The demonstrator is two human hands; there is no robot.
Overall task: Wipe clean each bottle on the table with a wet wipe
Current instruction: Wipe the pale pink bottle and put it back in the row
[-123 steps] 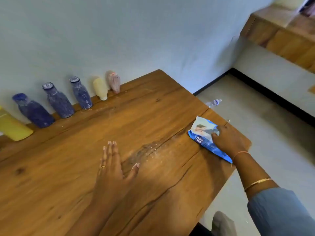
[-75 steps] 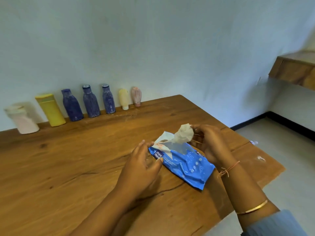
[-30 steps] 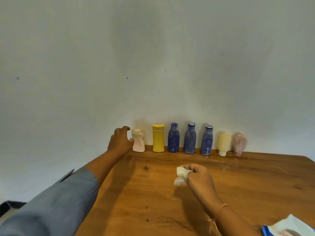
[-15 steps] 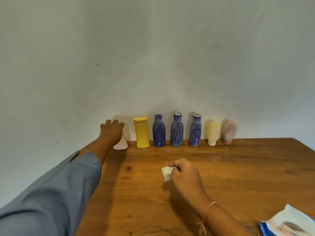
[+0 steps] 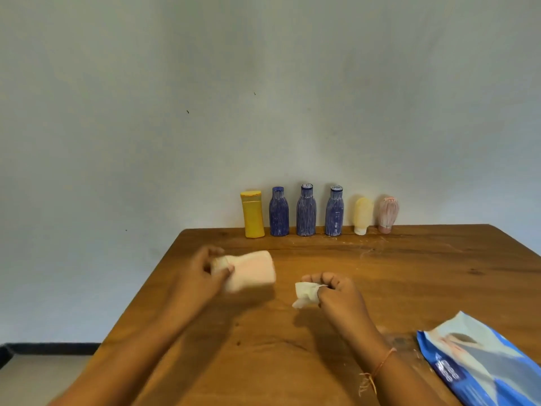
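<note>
My left hand grips a pale pink bottle by its neck end, holding it sideways above the wooden table. My right hand pinches a crumpled white wet wipe a short way to the right of that bottle, not touching it. Along the wall stand a yellow bottle, three blue bottles, a cream bottle and a pink ribbed bottle, both cap-down.
A blue and white wet-wipe pack lies at the table's right front. The grey wall rises right behind the bottle row. The table's left edge drops to the floor, with a dark skirting.
My left hand took the pale pink bottle from the row's left end and brought it toward me, tipped sideways. The right hand with the wipe stayed near the table's middle.
</note>
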